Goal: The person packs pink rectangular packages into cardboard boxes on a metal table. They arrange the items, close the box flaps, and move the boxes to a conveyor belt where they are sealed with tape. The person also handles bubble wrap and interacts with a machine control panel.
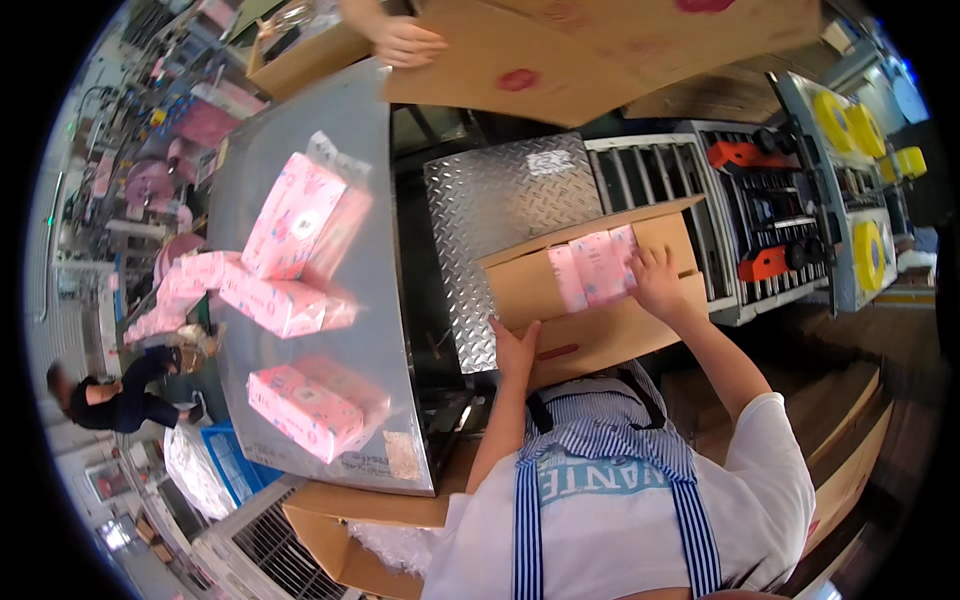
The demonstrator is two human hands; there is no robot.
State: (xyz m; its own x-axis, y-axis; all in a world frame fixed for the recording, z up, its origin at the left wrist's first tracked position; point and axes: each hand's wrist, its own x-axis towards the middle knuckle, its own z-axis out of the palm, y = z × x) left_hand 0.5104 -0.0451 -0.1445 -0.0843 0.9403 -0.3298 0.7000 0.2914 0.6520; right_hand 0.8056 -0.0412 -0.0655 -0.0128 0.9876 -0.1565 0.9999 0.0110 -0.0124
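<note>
An open cardboard box [618, 330] stands in front of me with its flaps folded outward. Several pink tissue packs [593, 270] show side by side in its opening. My left hand [515, 347] grips the box at its near left corner, thumb on the flap and fingers along the side. With fingers apart and slightly bent, my right hand [655, 283] reaches over the right flap and touches the right end of the packs. Its fingertips are partly hard to make out against the pink wrapping.
Left of the box, a metal table [385, 330] carries several more wrapped pink packs [300, 215]. Under the box lies a diamond-plate platform [520, 195], with a roller conveyor [650, 165] and tape machine [770, 200] beyond. Another person's hand [408, 42] holds a large carton [600, 50].
</note>
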